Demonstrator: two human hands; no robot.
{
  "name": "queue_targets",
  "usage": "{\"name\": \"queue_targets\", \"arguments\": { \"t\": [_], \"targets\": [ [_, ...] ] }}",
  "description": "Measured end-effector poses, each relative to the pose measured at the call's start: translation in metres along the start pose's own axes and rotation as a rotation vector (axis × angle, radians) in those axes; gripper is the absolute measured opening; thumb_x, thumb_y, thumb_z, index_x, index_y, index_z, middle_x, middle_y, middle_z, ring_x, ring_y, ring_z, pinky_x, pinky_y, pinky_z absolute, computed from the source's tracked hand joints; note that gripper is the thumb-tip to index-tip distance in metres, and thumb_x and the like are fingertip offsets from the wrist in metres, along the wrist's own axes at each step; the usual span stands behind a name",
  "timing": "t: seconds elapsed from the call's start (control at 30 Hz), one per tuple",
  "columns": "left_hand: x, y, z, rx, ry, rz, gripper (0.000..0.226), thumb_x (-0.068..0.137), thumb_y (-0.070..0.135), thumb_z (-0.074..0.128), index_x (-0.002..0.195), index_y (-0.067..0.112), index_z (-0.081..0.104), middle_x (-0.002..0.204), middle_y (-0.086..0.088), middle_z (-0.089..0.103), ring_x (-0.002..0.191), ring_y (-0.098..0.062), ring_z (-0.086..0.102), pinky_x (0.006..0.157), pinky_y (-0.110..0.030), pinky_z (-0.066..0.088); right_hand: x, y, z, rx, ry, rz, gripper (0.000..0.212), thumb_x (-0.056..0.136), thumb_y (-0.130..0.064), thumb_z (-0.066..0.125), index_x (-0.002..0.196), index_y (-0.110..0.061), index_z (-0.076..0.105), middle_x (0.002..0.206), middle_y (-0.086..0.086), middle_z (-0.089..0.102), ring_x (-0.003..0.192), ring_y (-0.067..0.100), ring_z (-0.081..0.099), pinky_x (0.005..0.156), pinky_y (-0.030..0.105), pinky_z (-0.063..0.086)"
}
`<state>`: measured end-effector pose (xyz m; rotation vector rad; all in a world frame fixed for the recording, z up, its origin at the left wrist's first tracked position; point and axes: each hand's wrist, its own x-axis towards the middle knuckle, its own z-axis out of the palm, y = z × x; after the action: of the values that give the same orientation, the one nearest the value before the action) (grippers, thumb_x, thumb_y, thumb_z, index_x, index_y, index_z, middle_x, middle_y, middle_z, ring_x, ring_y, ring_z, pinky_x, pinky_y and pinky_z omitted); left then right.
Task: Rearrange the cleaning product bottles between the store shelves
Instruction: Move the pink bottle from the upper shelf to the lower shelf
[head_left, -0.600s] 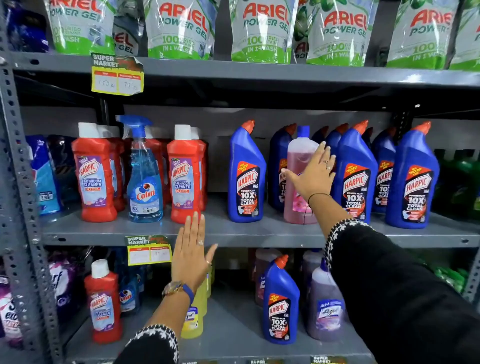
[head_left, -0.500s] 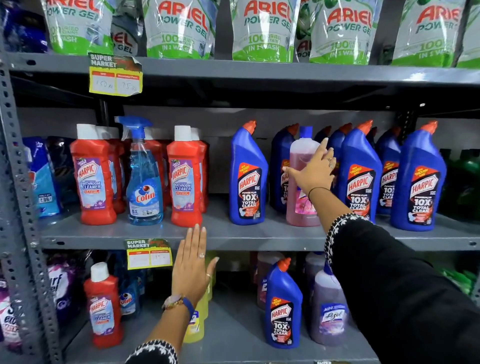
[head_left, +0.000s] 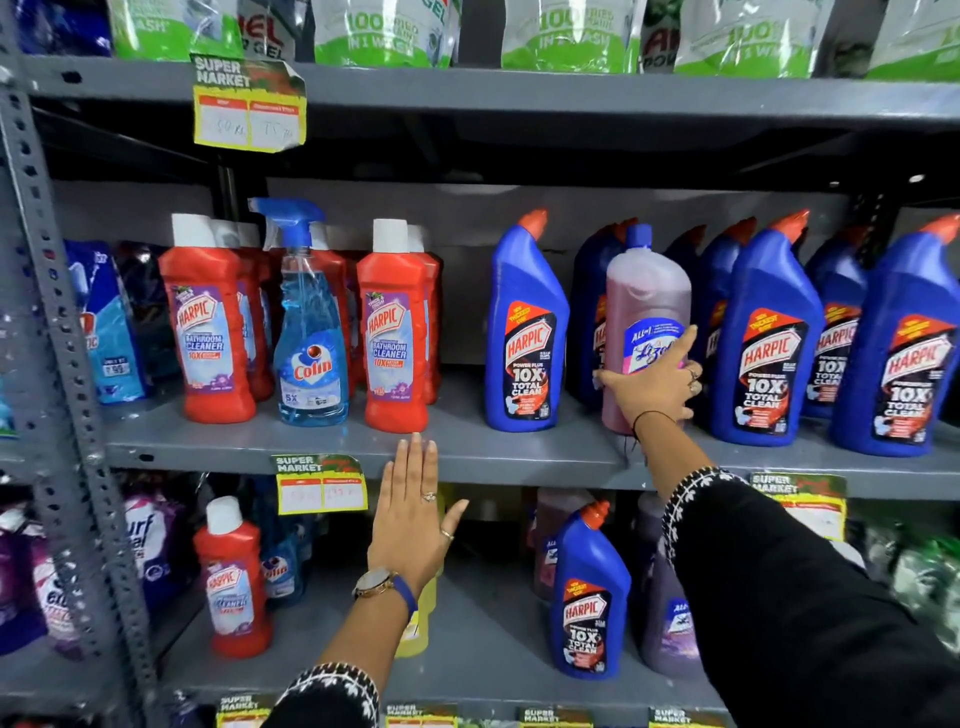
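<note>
A pink Lizol bottle (head_left: 647, 291) with a blue cap stands on the middle shelf (head_left: 519, 452) among several blue Harpic bottles (head_left: 524, 332). My right hand (head_left: 657, 382) is wrapped around its lower half, fingers over the label. My left hand (head_left: 413, 512) is flat and empty, fingers up, in front of the middle shelf's front edge. Red Harpic bathroom cleaner bottles (head_left: 395, 332) and a blue Colin spray bottle (head_left: 311, 332) stand on the left of the same shelf. On the lower shelf stand a blue Harpic bottle (head_left: 589, 597) and a red Harpic bottle (head_left: 234, 577).
Green Ariel pouches (head_left: 384, 36) line the top shelf. A grey perforated upright (head_left: 67, 364) runs down the left. Yellow price tags (head_left: 249, 106) hang from shelf edges. A yellow bottle (head_left: 418, 623) sits behind my left wrist; purple bottles (head_left: 667, 618) stand on the lower shelf right.
My right hand has closed around the pink Lizol bottle and turned it so the label faces me. My left hand has risen slightly towards the middle shelf's edge.
</note>
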<state>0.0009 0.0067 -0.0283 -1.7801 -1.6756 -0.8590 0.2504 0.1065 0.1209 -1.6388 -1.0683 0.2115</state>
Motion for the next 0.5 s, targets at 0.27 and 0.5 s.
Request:
{"name": "queue_targets", "arguments": {
  "t": [0.27, 0.5],
  "targets": [
    [-0.002, 0.003, -0.007, 0.022, -0.061, 0.002, 0.085, 0.086, 0.044, 0.061, 0.144, -0.001, 0.018, 0.150, -0.022, 0.019, 0.139, -0.036, 0.019, 0.111, -0.049, 0.022, -0.034, 0.001, -0.012, 0.088, 0.136, -0.027, 0.132, 0.048, -0.041, 0.088, 0.148, -0.028, 0.001, 0.137, 0.024, 0.032, 0.127, 0.043, 0.031, 0.099, 0.064, 0.029],
    [-0.002, 0.002, -0.008, 0.021, -0.086, -0.012, 0.075, 0.089, 0.049, 0.028, 0.144, -0.002, 0.018, 0.151, -0.023, 0.018, 0.139, -0.036, 0.017, 0.111, -0.048, 0.021, -0.095, -0.008, -0.022, 0.133, 0.177, -0.118, 0.134, 0.043, -0.051, 0.085, 0.146, -0.030, 0.002, 0.130, 0.018, 0.037, 0.118, 0.037, 0.037, 0.096, 0.058, 0.034]
  ]
}}
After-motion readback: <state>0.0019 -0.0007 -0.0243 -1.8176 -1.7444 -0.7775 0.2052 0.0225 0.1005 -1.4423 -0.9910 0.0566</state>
